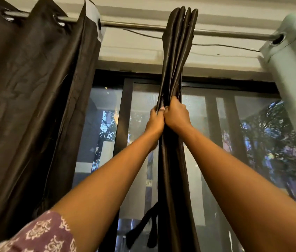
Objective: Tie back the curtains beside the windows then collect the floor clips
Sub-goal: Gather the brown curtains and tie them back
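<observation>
Head view: both hands clasp a gathered satin curtain

Both hands reach up side by side, left hand (154, 119) and right hand (176, 115), fingers curled tight round the bunched dark brown curtain (175, 57). Its glossy pleats hang from a steel rod (138, 26). A dark tie-back strap (143, 224) dangles below. A matte grommeted curtain (34, 88) hangs left. No writing is readable.
</observation>
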